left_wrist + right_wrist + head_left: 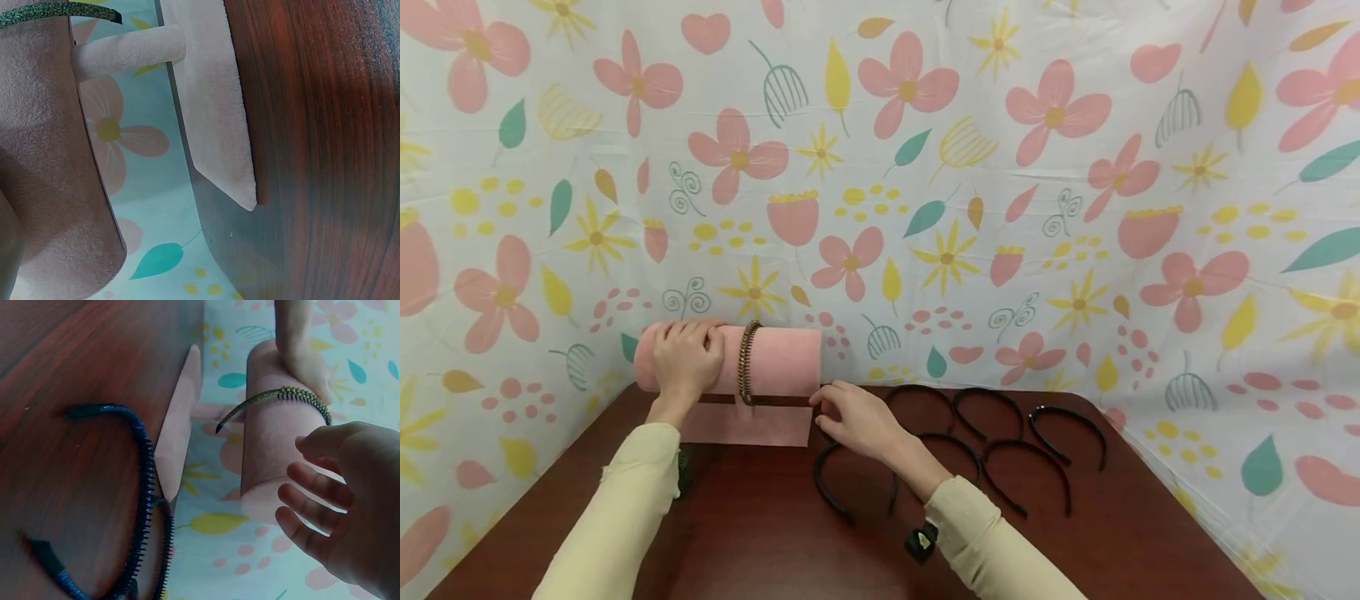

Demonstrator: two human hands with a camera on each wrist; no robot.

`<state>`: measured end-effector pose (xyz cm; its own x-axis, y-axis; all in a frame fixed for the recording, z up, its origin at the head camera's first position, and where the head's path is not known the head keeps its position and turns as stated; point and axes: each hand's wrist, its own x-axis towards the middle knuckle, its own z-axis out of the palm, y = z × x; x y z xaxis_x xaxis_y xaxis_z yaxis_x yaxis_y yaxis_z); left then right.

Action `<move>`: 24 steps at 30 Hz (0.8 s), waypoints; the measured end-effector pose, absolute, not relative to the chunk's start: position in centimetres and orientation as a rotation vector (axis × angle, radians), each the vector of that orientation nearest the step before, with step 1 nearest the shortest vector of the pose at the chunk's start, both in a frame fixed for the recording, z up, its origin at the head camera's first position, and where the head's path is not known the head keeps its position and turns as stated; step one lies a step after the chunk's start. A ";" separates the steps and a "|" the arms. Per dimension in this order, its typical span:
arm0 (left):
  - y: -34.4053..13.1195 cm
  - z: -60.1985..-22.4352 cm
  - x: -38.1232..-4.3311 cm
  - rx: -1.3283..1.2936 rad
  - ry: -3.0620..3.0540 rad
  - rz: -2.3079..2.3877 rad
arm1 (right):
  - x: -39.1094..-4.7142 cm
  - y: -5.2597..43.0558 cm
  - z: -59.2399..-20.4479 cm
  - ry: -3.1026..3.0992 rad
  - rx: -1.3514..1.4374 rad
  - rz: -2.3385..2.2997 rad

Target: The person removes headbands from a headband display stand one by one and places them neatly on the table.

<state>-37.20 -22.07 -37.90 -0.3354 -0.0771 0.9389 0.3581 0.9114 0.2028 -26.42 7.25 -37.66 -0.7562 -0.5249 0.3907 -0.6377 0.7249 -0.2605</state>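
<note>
A pink plush headband stand (pixel 786 360), a thick horizontal roll on a post and flat base, stands at the table's back left. Round the roll's middle sits a toothed, gold-and-dark headband (pixel 746 362); in the left wrist view its end (pixel 69 10) looks glittery green. My left hand (pixel 688 354) holds the roll near its left end, fingers bent over the top. Just off the roll's right end is my right hand (pixel 861 419), holding nothing, its fingers (pixel 312 509) loosely bent in the right wrist view. A dark blue toothed headband (pixel 147 469) lies below that hand.
Several black headbands (pixel 1028 457) lie in two rows on the dark wooden table (pixel 760 533), right of the stand. A small dark green thing (pixel 682 473) shows partly behind my left sleeve. A flower-printed cloth (pixel 925 208) hangs behind the table.
</note>
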 end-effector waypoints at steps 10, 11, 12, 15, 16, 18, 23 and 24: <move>-22.3 -37.5 -37.1 -0.209 -1.876 -0.452 | -27.8 4.9 -36.7 -2.435 0.980 0.561; -22.3 -37.5 -37.1 -0.208 -1.876 -0.452 | -27.8 4.6 -36.7 -2.413 0.984 0.545; -22.3 -37.5 -37.1 -0.205 -1.876 -0.449 | -27.9 4.3 -36.6 -2.395 0.985 0.532; -22.3 -37.6 -37.2 -0.199 -1.874 -0.447 | -28.0 3.4 -36.3 -2.367 0.979 0.503; -22.3 -37.7 -37.1 -0.198 -1.872 -0.446 | -28.0 3.1 -36.2 -2.361 0.974 0.495; -22.2 -37.7 -37.2 -0.196 -1.869 -0.442 | -28.2 2.6 -36.1 -2.357 0.963 0.470; -22.1 -37.8 -37.1 -0.191 -1.887 -0.443 | -28.6 1.3 -35.8 -2.345 0.956 0.430; -22.1 -37.8 -37.1 -0.189 -1.892 -0.443 | -28.7 1.1 -35.8 -2.340 0.956 0.422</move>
